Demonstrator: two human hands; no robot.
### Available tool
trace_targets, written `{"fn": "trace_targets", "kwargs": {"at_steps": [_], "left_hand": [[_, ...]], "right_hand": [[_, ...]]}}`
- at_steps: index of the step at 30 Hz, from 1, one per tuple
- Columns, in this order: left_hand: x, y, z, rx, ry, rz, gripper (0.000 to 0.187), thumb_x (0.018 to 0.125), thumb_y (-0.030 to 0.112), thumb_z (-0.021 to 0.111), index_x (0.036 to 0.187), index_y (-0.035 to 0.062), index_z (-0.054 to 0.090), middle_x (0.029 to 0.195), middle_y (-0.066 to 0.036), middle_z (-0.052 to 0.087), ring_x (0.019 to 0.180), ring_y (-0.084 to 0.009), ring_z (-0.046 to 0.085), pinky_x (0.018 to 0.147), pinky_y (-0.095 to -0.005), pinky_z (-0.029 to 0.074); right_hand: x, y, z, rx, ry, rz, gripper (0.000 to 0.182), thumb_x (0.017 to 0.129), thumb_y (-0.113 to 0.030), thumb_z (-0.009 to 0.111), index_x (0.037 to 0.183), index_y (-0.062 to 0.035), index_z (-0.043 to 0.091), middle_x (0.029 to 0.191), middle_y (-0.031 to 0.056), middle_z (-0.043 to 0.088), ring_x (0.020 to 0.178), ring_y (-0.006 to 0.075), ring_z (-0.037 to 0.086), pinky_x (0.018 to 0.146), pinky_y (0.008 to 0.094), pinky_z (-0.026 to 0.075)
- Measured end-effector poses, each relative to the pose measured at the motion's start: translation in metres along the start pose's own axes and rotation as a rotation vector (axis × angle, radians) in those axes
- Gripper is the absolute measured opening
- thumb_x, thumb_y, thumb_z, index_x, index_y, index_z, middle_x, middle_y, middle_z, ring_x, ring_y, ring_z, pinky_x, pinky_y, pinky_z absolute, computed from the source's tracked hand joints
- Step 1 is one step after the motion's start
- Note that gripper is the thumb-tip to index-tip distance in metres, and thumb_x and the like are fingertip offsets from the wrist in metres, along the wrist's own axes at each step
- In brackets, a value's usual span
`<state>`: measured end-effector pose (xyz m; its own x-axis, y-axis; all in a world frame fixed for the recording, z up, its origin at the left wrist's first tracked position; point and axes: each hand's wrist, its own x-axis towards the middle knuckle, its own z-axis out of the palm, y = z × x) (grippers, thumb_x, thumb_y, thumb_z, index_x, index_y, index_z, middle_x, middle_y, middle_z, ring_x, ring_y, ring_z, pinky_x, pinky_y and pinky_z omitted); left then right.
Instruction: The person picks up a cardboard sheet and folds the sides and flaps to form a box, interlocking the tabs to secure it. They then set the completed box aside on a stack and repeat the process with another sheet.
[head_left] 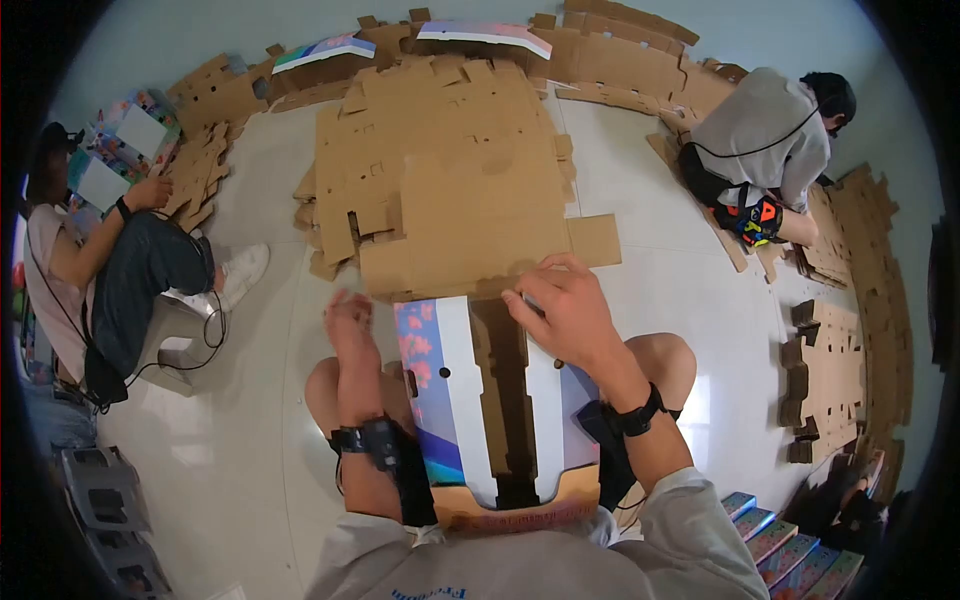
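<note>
A printed cardboard box (461,400) stands between my knees, with blue, pink and white panels and a long gap down the middle showing its brown inside. My right hand (565,305) is at the box's far right corner, thumb and bent fingers closed at the edge of its far flap. Just off the far left corner is my left hand (350,318), slightly blurred, its fingers loosely apart with nothing in them. Beyond the box lies a large stack of flat brown cardboard (480,180).
A seated person (110,250) is at the left, another crouches (760,150) at the right back. Cardboard pieces (620,60) lean along the walls. Folded cardboard (830,380) lies at right, colourful boxes (790,550) at lower right, grey plastic stools (105,500) at lower left.
</note>
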<state>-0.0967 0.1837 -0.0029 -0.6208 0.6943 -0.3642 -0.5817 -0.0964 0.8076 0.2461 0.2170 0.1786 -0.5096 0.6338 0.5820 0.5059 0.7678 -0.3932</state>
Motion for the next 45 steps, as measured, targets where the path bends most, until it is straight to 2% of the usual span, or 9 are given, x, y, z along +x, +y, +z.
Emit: {"fn": "trace_targets", "kwargs": {"at_steps": [4,7,10,14,20,29,36,39,45], "left_hand": [[-0.128,0.05,0.079,-0.061,-0.411,-0.37,0.044,0.103,0.038,0.068,0.13,0.0026,0.064,0.119,-0.009,0.07,0.103,-0.0215,0.068,0.09,-0.0362,0.057],[-0.144,0.066,0.094,0.037,-0.443,-0.446,0.051,0.102,0.044,0.07,0.133,0.0043,0.064,0.12,-0.01,0.071,0.1,-0.0218,0.071,0.086,-0.037,0.06],[-0.103,0.069,0.111,0.171,-0.46,-0.431,0.052,0.101,0.042,0.072,0.135,0.0038,0.063,0.116,-0.01,0.072,0.099,-0.0215,0.072,0.086,-0.0379,0.06],[-0.07,0.05,0.103,0.197,-0.541,-0.298,0.055,0.099,0.039,0.076,0.138,0.0039,0.062,0.116,-0.009,0.072,0.1,-0.0207,0.072,0.086,-0.0378,0.06],[-0.121,0.081,0.126,0.244,-0.525,-0.171,0.053,0.099,0.033,0.075,0.143,0.0058,0.061,0.119,-0.008,0.071,0.102,-0.0209,0.072,0.088,-0.0376,0.059],[-0.113,0.071,0.128,0.203,-0.487,0.056,0.042,0.101,0.018,0.067,0.141,0.0088,0.059,0.129,-0.007,0.068,0.124,-0.0197,0.063,0.102,-0.0374,0.054],[-0.083,0.054,0.084,-0.095,-0.682,-0.136,0.02,0.1,0.024,0.062,0.115,0.0101,0.059,0.114,-0.008,0.063,0.112,-0.0222,0.059,0.108,-0.0372,0.047],[-0.072,0.054,0.07,0.068,-0.85,-0.075,0.026,0.099,0.027,0.062,0.117,0.0083,0.059,0.125,-0.011,0.058,0.126,-0.0249,0.056,0.111,-0.0384,0.046],[-0.119,0.085,0.077,0.411,-0.827,-0.162,0.053,0.092,0.019,0.071,0.142,0.0112,0.055,0.139,-0.012,0.055,0.132,-0.0264,0.054,0.113,-0.0385,0.047]], "right_hand": [[0.001,0.001,0.006,0.077,-0.018,0.031,0.017,0.092,-0.013,0.075,0.079,-0.0048,0.069,0.059,0.0084,0.061,0.059,0.0318,0.061,0.089,0.0429,0.055],[0.007,-0.002,-0.004,0.061,-0.253,0.143,0.013,0.094,-0.012,0.072,0.082,-0.0046,0.07,0.078,0.0142,0.069,0.078,0.0329,0.068,0.097,0.0422,0.054],[0.003,0.006,-0.005,0.031,0.016,-0.072,0.006,0.096,-0.01,0.069,0.098,-0.0047,0.071,0.109,0.0205,0.071,0.107,0.0353,0.068,0.105,0.0403,0.052],[-0.036,0.103,-0.01,0.378,0.636,0.472,0.027,0.101,-0.01,0.065,0.127,-0.0035,0.063,0.132,0.0136,0.067,0.122,0.0263,0.065,0.105,0.0396,0.051],[-0.057,0.125,-0.005,1.189,0.241,1.023,0.038,0.11,-0.028,0.06,0.138,-0.0021,0.059,0.137,0.0098,0.065,0.122,0.022,0.065,0.105,0.0385,0.053],[-0.001,0.059,-0.017,1.254,0.12,0.873,0.054,0.102,-0.011,0.068,0.152,-0.0022,0.05,0.123,0.0077,0.07,0.115,0.0179,0.065,0.099,0.0366,0.055],[-0.033,0.078,-0.014,1.534,0.078,0.868,0.048,0.108,-0.039,0.042,0.099,-0.0027,0.071,0.15,0.0239,0.06,0.115,0.0243,0.067,0.099,0.037,0.056],[-0.038,0.07,-0.005,1.446,0.14,0.856,0.038,0.103,-0.039,0.057,0.105,-0.0026,0.069,0.134,0.0187,0.068,0.111,0.0212,0.066,0.103,0.0366,0.052],[-0.064,0.056,-0.011,1.336,-0.003,0.838,0.059,0.103,-0.034,0.066,0.151,-0.0026,0.053,0.162,0.014,0.048,0.142,0.0228,0.051,0.117,0.034,0.044]]}}
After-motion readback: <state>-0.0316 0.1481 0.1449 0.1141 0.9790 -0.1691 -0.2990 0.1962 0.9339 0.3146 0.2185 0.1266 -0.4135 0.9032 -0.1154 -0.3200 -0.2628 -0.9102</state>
